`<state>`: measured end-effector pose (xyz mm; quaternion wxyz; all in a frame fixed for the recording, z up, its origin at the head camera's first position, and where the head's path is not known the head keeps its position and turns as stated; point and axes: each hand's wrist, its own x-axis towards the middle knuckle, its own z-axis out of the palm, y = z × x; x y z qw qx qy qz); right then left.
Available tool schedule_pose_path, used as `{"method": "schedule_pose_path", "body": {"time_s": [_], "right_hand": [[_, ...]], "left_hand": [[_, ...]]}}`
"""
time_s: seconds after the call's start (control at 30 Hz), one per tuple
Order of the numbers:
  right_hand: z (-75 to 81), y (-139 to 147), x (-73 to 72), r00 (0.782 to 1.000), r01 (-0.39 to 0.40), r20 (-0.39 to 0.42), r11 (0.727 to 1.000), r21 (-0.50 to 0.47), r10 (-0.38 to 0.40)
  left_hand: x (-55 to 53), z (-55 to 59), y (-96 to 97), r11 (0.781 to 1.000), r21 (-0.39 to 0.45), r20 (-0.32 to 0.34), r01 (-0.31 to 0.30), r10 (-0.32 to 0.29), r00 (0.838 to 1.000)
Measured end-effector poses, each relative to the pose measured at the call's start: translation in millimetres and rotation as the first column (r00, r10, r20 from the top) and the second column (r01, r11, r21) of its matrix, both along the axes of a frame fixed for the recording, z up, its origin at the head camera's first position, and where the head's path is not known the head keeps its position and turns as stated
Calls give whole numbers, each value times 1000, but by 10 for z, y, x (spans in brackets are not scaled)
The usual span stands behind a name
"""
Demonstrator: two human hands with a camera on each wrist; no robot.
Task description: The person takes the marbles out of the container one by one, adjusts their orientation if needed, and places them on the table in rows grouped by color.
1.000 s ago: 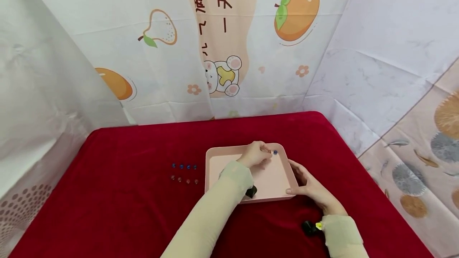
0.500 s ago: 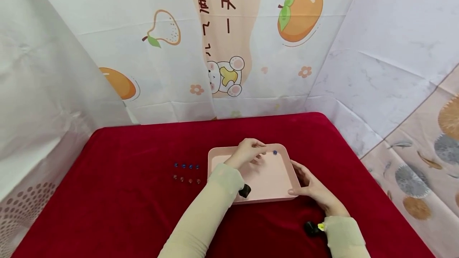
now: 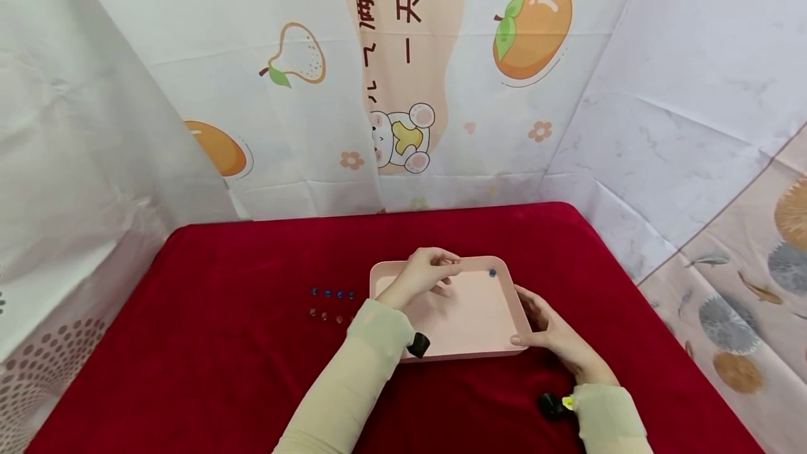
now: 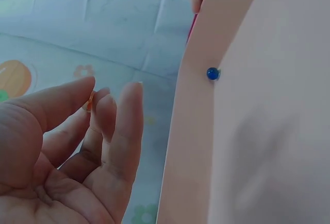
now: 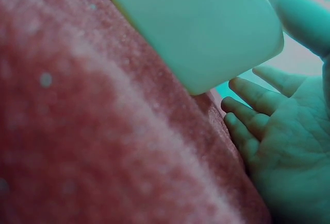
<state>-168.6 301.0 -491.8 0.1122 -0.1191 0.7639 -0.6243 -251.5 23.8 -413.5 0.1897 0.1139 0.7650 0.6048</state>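
Note:
My left hand (image 3: 431, 272) is above the pink tray (image 3: 479, 321), over its far side. Between its thumb and a finger it pinches a small orange, clear-looking marble (image 4: 89, 102), mostly hidden by the fingertips. A blue marble (image 3: 492, 272) lies inside the tray by the far right corner; the left wrist view shows this blue marble (image 4: 212, 73) against the wall. My right hand (image 3: 561, 338) holds the tray at its right end, thumb at the near corner and fingers along the outer side. In the right wrist view the right hand (image 5: 283, 116) is beside the tray's rounded corner (image 5: 227, 54).
Left of the tray, a row of several blue marbles (image 3: 327, 293) lies on the red cloth (image 3: 239, 342). Nearer to me is a row of several reddish clear marbles (image 3: 324, 316), partly hidden by the left sleeve (image 3: 359, 363). A printed curtain (image 3: 302, 132) hangs behind the table.
My left hand has drawn back leftward from the tray's far right corner, away from the blue marble. The right hand keeps its place on the tray. The head view has shifted slightly.

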Motion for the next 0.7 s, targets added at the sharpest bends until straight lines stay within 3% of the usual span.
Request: {"method": "schedule_pose_path", "body": {"time_s": [0.47,0.7], "right_hand": [[1,14,-9,1000,-1,-10,1000,2,1],[1,4,-5,1000,-5,0,1000,-8,5]], "left_hand": [[194,-28,-237,1000,31,-26,0,1,1000],[310,-73,-358,997,61,-41,-40,43,998]]}}
